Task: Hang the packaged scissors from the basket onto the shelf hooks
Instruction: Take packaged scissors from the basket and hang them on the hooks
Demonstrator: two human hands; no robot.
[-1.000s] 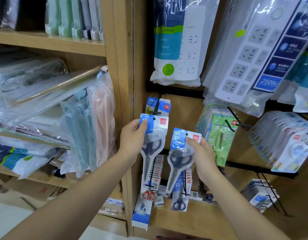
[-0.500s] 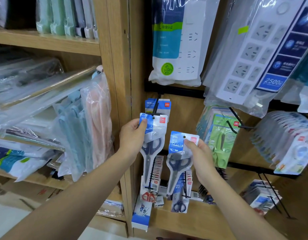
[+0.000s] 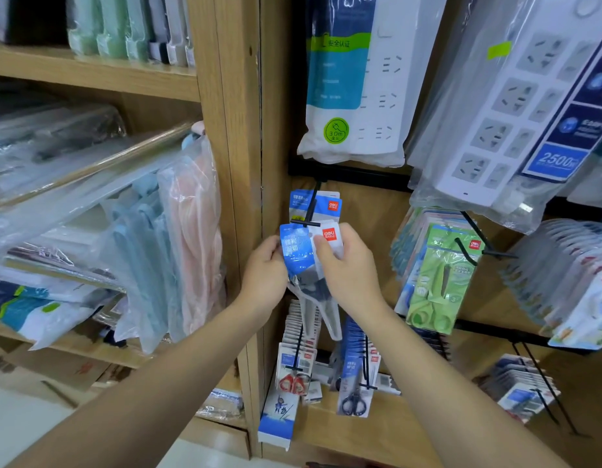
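Pinching pack (image 3: pixel 297 251) header in curled fingers (image 3: pixel 274 254) of left hand (image 3: pixel 264 278) and right hand (image 3: pixel 350 271), just under hook (image 3: pixel 309 207) tip, likely to align its hole.

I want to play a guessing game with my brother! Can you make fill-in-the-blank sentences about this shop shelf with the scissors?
1. The left hand and the right hand hold the packaged scissors at the tip of a ____ hook.
2. The scissors pack on the next hook to the right is coloured ____.
3. The white power strips hang ____ the hands.

Missing words: black; green; above.
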